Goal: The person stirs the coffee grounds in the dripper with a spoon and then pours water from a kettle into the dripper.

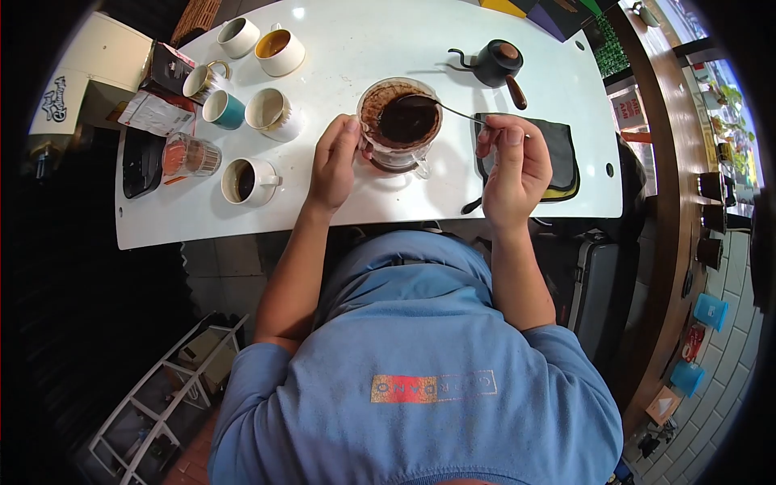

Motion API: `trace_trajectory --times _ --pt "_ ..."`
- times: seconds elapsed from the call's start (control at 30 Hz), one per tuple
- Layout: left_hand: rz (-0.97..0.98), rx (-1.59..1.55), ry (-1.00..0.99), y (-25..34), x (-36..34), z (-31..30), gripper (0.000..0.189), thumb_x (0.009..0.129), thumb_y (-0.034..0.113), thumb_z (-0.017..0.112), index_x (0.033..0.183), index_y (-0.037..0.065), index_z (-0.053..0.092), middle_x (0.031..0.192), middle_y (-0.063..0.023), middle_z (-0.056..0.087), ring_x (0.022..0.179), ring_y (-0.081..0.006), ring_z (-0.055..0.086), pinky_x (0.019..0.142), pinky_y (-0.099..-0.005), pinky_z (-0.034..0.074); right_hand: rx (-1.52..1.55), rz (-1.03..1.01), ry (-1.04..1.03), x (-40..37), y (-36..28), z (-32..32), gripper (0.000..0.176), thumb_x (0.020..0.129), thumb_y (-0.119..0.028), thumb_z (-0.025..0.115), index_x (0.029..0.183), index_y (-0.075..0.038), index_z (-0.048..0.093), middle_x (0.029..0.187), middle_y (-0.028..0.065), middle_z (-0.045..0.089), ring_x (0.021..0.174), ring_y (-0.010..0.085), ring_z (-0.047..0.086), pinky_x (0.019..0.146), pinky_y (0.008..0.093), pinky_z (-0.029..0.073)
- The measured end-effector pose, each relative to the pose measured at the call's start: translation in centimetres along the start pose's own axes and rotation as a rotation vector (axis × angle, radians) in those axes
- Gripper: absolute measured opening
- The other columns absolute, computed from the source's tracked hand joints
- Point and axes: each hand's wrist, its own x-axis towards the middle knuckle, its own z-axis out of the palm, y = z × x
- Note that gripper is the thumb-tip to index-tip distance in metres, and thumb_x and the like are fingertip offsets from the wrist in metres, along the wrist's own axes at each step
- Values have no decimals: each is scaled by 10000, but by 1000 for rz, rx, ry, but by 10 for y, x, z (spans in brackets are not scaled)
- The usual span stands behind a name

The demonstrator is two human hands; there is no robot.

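Blue shirt (420,364), chest print illegible; right hand (513,166) grip pinches spoon (440,103) in dripper (368,109); left hand (335,162) grip cups dripper, surface (364,40) front edge.

Blue short-sleeved T-shirt (420,356), soft folds bunched across the front, small rectangular chest print (434,388) with a red-to-orange colour block and pale outlined lettering, loose sleeves (252,380) ending above the elbows, bare forearms, bare left hand (335,166) and right hand (511,168)

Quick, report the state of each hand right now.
Left hand: closed around the side of the dripper.
Right hand: closed, pinching the spoon, its bowl over the dripper.
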Motion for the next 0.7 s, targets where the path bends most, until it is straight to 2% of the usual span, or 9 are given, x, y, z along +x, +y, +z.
trace_trajectory --times 0.1,0.3,0.4,0.47,0.53,0.7 --pt "-24 44 53 0 2 -5 298 972 236 335 790 43 472 692 8 426 654 -72 400 623 -215 357 -4 -15 -13 2 -1 -1 206 929 -151 496 937 39 577 757 63 580 663 88 514 602 203 413" --pt "-19 26 -6 -3 2 -3 293 971 238 337 785 52 467 714 12 424 664 -63 395 621 -209 352 8 7 -9 5 -2 -1 204 928 -146 499 949 43 575 774 68 585 669 89 520 614 206 426" --pt "-68 100 38 10 0 -1 293 969 240 339 785 53 468 705 13 434 660 -63 397 614 -208 351 -22 7 10 5 -3 1 188 928 -116 485 947 52 567 773 72 580 670 91 521 613 207 430" --pt "-26 110 18 5 4 -4 288 967 242 339 792 57 475 699 16 452 655 -62 405 603 -212 352 11 25 7 4 -2 0 187 930 -113 478 947 51 567 771 69 576 675 90 519 612 206 427" --pt "-96 95 32 10 4 1 285 968 242 334 800 63 478 692 18 460 649 -61 404 597 -213 350 22 25 -2 5 1 -2 189 933 -121 474 952 44 566 770 63 574 675 90 519 617 205 426" --pt "-75 79 8 6 3 2 292 972 250 327 808 63 481 692 15 464 639 -60 408 598 -204 345 60 5 15 8 3 -4 192 934 -130 477 956 38 567 778 65 577 671 89 523 617 207 433"
